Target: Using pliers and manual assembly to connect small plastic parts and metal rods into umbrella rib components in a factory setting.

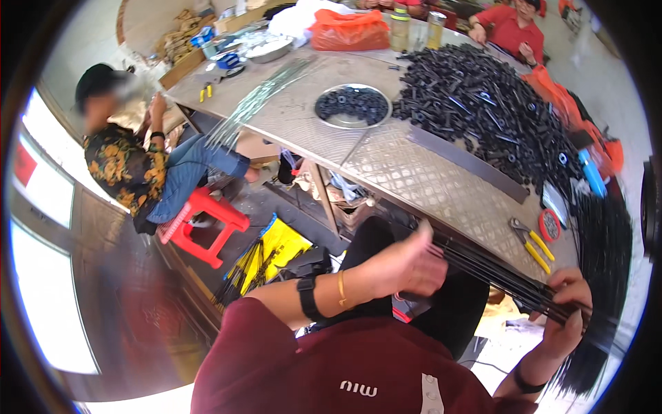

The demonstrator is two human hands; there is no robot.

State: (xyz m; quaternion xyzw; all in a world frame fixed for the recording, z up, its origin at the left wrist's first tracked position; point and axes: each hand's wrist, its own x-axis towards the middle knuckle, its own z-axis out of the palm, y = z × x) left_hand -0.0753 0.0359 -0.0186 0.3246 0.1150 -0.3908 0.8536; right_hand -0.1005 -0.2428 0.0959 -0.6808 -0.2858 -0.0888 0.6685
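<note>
A bundle of thin black rods [502,274] lies slantwise over my lap, just off the table's near edge. My right hand [567,303] grips it near its right end, fingers wrapped round the rods. My left hand [412,263] is at the left end of the bundle, thumb raised. Motion smears its fingers, so I cannot make out whether they hold a rod. On the table close to my right hand lie pliers with yellow handles [538,255] and a small round red dish [549,225] of little parts. More long black rods [607,241] hang at the right.
A large heap of short black parts [476,103] covers the table's far right, behind a flat metal bar [469,164]. A metal bowl [339,125] holds black rings. Thin pale rods [258,96] overhang the left edge. One person sits on a red stool [207,221]; others sit across.
</note>
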